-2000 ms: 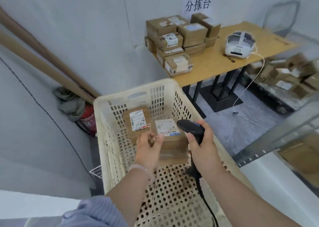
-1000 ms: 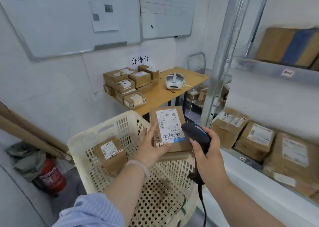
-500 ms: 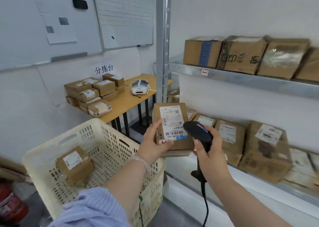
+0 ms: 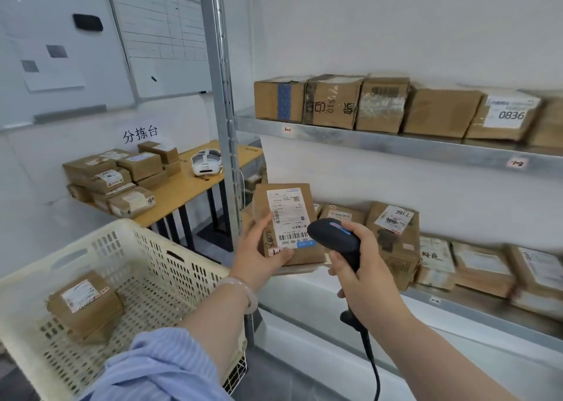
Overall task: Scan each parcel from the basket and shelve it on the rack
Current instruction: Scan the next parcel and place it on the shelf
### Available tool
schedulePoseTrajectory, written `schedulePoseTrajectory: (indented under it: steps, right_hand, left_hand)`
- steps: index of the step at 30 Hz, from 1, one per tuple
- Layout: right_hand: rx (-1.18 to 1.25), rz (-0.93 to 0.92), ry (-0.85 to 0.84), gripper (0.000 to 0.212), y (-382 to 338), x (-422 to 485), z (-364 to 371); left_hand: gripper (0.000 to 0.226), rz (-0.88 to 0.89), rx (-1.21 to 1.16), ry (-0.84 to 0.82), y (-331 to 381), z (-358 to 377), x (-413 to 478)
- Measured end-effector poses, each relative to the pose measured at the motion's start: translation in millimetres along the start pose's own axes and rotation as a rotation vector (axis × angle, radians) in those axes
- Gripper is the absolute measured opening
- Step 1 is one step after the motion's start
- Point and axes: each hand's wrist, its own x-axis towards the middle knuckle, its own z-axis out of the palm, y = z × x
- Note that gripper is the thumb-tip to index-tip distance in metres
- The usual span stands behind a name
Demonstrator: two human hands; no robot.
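A: Hard to read?
B: Label txt on parcel [image 4: 286, 217] blurred; scanner [image 4: 332, 239] cable runs off btm edge; rack [image 4: 396, 147] cut off right.
A: Hands?
B: Fingers of left hand [image 4: 256, 257] grip parcel, upright, in front of rack's lower shelf. Fingers of right hand [image 4: 365, 275] curl round scanner, just right of it.
A: Room?
B: Near left, basket [image 4: 170, 278] w/ one box [image 4: 85, 306]; far left, bench [image 4: 195, 187], stacked boxes; white walls.

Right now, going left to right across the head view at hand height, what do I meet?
Basket holding a parcel → held parcel → scanner → lower-shelf parcels.
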Motion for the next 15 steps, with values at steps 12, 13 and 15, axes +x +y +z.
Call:
schedulePoseTrajectory:
  steps: [12,13,15]
  right_hand:
    - [-0.121,0.076,-0.031,0.049,-20.0,-27.5,-39.0]
    - [-0.124,0.087,-0.03,0.046,-20.3,-28.5,-41.2]
    - [-0.127,0.111,-0.027,0.042,-19.7,-30.2,-44.5]
  left_hand:
    - [0.084,0.007,0.021,-0.051,26.6,31.0,-8.0]
    - [0.083,0.013,0.021,-0.055,27.5,33.0,-8.5]
    - [0.082,0.034,0.032,-0.054,28.3,37.0,-9.5]
